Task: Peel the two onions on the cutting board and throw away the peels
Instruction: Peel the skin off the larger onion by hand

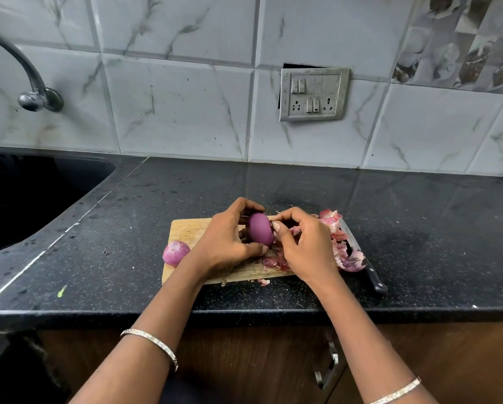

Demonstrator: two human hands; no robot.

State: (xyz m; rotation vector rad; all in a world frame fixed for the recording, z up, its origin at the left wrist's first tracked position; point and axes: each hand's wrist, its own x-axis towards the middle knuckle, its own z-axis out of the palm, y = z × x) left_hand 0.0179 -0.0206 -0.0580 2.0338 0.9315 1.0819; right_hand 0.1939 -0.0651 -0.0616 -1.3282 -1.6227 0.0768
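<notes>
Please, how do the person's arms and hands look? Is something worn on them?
No sleeves are in view. One thin, silver-coloured band is worn on each side: the left bangle and the right bangle. The left hand and the right hand have no gloves, and I see no rings.

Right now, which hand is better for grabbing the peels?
Right, probably. The peels lie beside and under the right hand, which only pinches at the onion, while the left hand grips it and would have to reach across.
</notes>
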